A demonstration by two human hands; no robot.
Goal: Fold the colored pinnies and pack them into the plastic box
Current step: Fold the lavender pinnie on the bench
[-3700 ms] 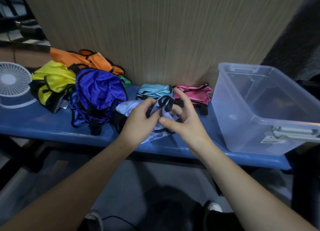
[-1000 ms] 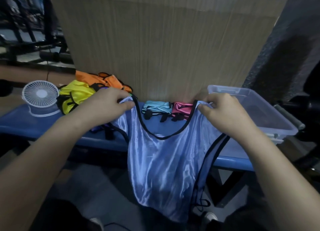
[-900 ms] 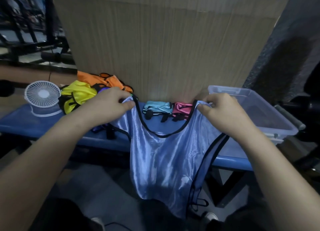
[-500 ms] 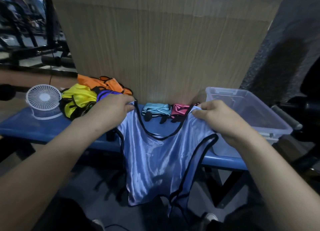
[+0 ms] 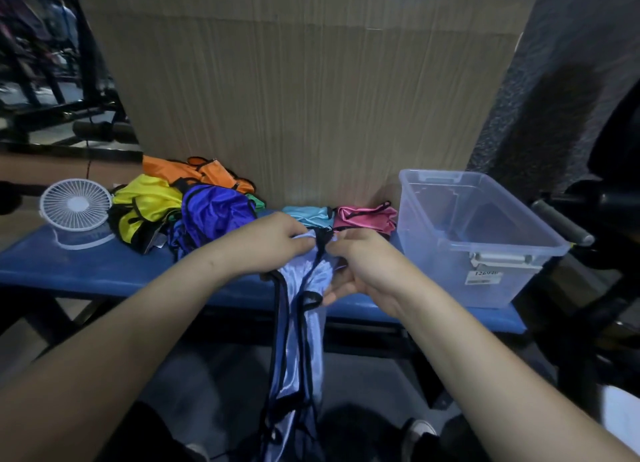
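step: halving light blue pinny [image 5: 304, 323] lengthwise, shoulders together.
hands: my left hand [image 5: 273, 243] and right hand [image 5: 360, 264] both pinch its straps, touching.
pinny: hangs off worktop [image 5: 104, 271] front, left of plastic box [image 5: 485, 240].
tip: I'd match black edges before folding up.

Bench: I see a blue bench [image 5: 104, 271]; left of my fingers: white fan [image 5: 74, 208], pinny pile [image 5: 180, 208]; right: plastic box [image 5: 485, 253]; beyond: folded teal pinny [image 5: 306, 215], pink pinny [image 5: 365, 215].
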